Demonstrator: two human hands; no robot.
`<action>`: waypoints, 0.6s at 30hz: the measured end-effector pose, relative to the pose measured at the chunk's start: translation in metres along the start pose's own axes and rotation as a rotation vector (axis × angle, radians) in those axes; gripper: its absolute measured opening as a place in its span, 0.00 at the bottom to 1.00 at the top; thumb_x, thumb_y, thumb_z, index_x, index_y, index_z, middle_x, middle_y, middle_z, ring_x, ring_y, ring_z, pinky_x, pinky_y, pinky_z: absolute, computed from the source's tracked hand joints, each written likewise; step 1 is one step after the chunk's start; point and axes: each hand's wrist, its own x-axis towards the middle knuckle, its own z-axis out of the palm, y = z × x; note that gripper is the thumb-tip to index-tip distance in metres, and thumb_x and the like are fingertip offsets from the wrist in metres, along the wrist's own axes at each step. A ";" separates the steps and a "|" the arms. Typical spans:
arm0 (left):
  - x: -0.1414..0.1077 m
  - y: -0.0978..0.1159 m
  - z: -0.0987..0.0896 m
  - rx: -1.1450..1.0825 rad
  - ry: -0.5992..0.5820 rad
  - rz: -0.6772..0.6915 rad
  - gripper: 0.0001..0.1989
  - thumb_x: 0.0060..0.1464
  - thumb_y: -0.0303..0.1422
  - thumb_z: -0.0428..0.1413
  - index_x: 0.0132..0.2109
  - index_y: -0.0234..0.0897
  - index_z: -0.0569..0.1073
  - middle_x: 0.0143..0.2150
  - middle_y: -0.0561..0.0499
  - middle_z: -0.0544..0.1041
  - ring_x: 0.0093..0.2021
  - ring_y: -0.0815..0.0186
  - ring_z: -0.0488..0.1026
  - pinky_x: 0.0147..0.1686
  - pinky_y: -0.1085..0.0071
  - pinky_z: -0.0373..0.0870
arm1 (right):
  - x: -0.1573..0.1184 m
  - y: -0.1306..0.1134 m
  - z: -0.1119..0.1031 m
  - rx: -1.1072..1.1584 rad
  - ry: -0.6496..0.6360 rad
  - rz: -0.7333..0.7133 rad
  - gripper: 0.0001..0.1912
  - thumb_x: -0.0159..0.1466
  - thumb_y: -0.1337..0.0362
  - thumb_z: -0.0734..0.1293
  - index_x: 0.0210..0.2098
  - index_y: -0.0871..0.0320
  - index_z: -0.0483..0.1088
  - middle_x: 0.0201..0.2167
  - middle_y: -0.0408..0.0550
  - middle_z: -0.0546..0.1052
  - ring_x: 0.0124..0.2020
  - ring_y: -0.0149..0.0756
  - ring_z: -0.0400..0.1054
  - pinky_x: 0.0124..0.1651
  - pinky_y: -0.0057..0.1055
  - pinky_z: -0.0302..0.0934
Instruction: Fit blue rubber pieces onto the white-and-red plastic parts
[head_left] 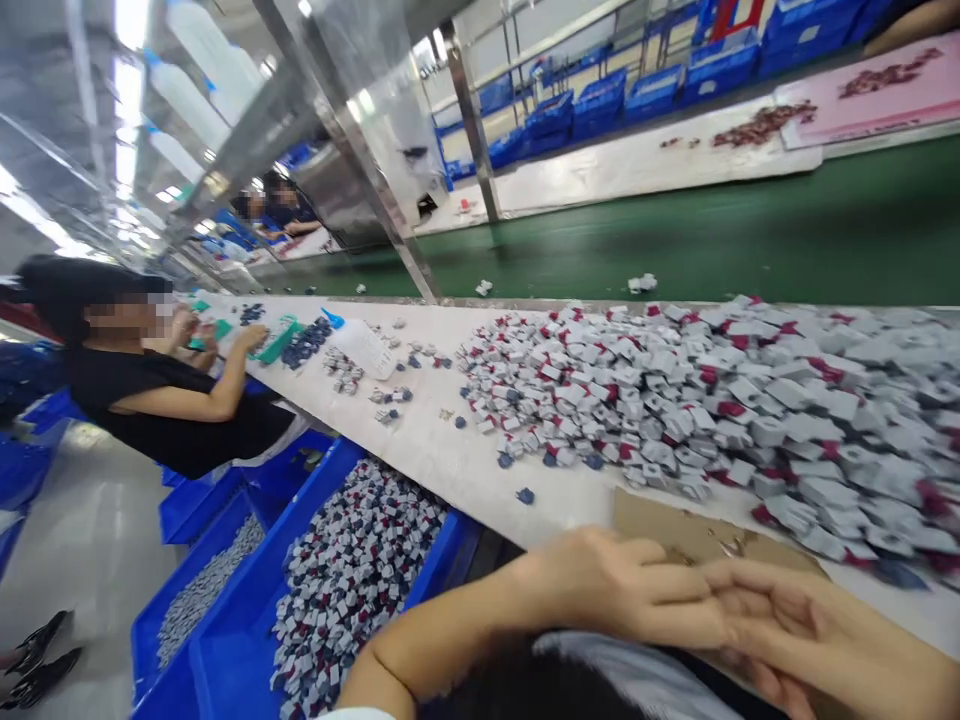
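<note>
My left hand [626, 592] reaches in from the lower left, back upward, its fingers pressed together toward the right hand. My right hand [832, 632] comes from the lower right with curled fingers. Their fingertips meet in front of me; whatever they may pinch is hidden. Just beyond the hands lies a piece of brown cardboard [660, 525] with a few small metallic bits on it. Past it spreads a big heap of small light-grey plastic parts [675, 390] with dark red pieces among them. A few dark blue-grey pieces [526, 496] lie loose at the near side.
A white bottle [366, 348] with a blue nozzle lies on the white worktop [465, 470]. Blue bins [225, 640] of similar parts stand below left. A co-worker [165, 380] sits farther along, hands near green trays [279, 340]. A green belt [712, 240] runs behind the heap.
</note>
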 end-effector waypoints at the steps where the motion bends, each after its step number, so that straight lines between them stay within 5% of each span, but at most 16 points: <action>1: 0.003 -0.001 -0.004 -0.018 -0.012 -0.012 0.11 0.58 0.31 0.49 0.29 0.40 0.73 0.32 0.57 0.77 0.25 0.72 0.65 0.21 0.76 0.55 | -0.004 -0.009 0.003 0.029 -0.034 0.011 0.27 0.48 0.47 0.73 0.36 0.62 0.71 0.17 0.41 0.68 0.15 0.22 0.60 0.17 0.16 0.58; 6: 0.004 -0.003 -0.006 -0.383 -0.061 -0.318 0.06 0.56 0.29 0.51 0.36 0.41 0.73 0.31 0.51 0.75 0.29 0.70 0.67 0.24 0.76 0.56 | -0.017 -0.026 0.009 0.121 0.114 -0.027 0.21 0.51 0.51 0.72 0.36 0.62 0.71 0.22 0.42 0.68 0.24 0.25 0.63 0.24 0.19 0.62; 10: -0.016 0.010 0.008 -0.753 0.042 -0.925 0.11 0.51 0.34 0.56 0.43 0.38 0.69 0.35 0.50 0.71 0.33 0.68 0.67 0.32 0.75 0.64 | -0.023 -0.018 0.001 0.026 0.284 -0.019 0.26 0.54 0.48 0.69 0.45 0.60 0.70 0.25 0.43 0.71 0.23 0.27 0.65 0.30 0.27 0.66; 13: -0.028 0.023 0.013 -1.041 0.178 -1.305 0.13 0.54 0.30 0.50 0.47 0.37 0.63 0.34 0.53 0.68 0.26 0.73 0.63 0.25 0.77 0.63 | -0.022 -0.008 -0.010 -0.097 0.373 -0.087 0.28 0.58 0.44 0.64 0.46 0.61 0.69 0.26 0.45 0.72 0.22 0.29 0.66 0.30 0.29 0.66; 16: -0.031 0.030 0.013 -1.303 0.316 -1.447 0.11 0.57 0.32 0.46 0.47 0.37 0.63 0.40 0.49 0.70 0.27 0.74 0.66 0.21 0.79 0.65 | -0.019 0.001 -0.017 -0.345 0.479 -0.249 0.27 0.61 0.43 0.60 0.44 0.61 0.70 0.27 0.49 0.73 0.23 0.32 0.68 0.27 0.29 0.66; 18: -0.030 0.030 0.011 -1.358 0.388 -1.468 0.12 0.56 0.35 0.50 0.47 0.38 0.65 0.51 0.45 0.68 0.38 0.69 0.71 0.27 0.76 0.72 | -0.017 0.007 -0.018 -0.596 0.539 -0.361 0.23 0.64 0.49 0.58 0.46 0.60 0.69 0.33 0.52 0.74 0.28 0.35 0.70 0.28 0.30 0.66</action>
